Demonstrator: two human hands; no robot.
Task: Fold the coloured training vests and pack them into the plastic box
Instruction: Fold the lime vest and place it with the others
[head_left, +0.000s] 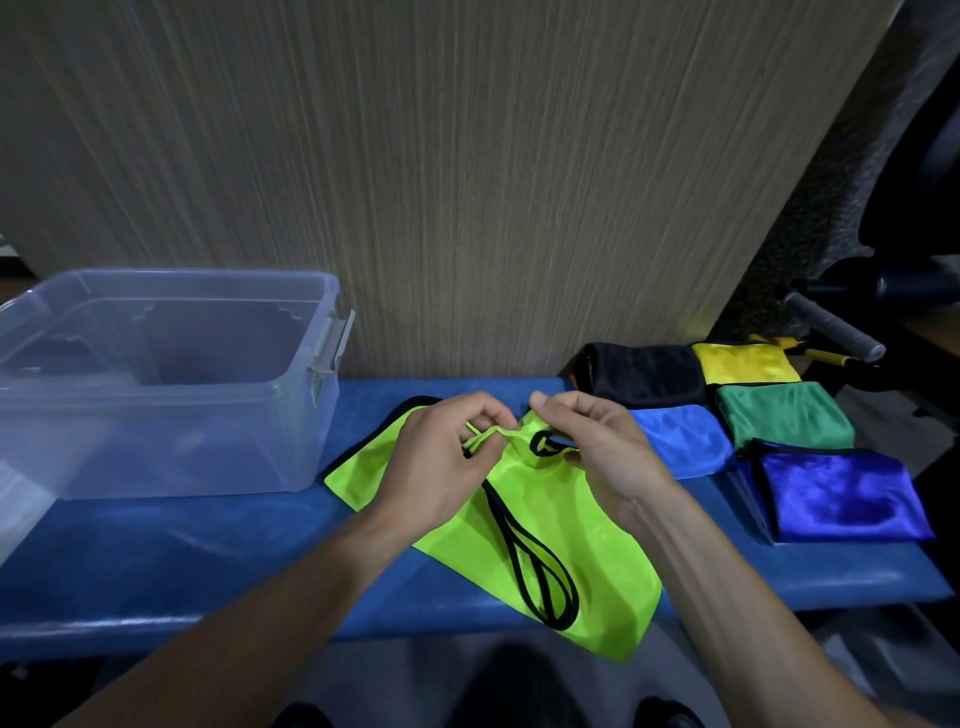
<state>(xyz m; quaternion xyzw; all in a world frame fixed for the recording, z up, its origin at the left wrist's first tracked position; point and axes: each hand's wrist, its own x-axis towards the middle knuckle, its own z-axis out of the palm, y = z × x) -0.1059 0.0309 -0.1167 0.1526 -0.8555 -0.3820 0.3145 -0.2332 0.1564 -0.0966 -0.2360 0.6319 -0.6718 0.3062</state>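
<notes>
item: lime-green vest (498, 525), black trim, lay spread on the blue padded bench (208, 545), its near corner hanging over the front edge. i logged the left hand (441, 457) with fingers curled, pinching a bunched bit of the vest's far edge; the right hand (587, 441) likewise curled, thumb and fingers pinching the same edge just beside it. item: clear plastic box (156, 379), lid off, stood on the bench to the left of the vest, nothing visible inside. items, folded, at the right end of the bench: black vest (644, 371), yellow vest (743, 364), green vest (784, 415), light-blue vest (680, 439), dark-blue vest (836, 493). a wood-grain panel (467, 182) stood behind.
</notes>
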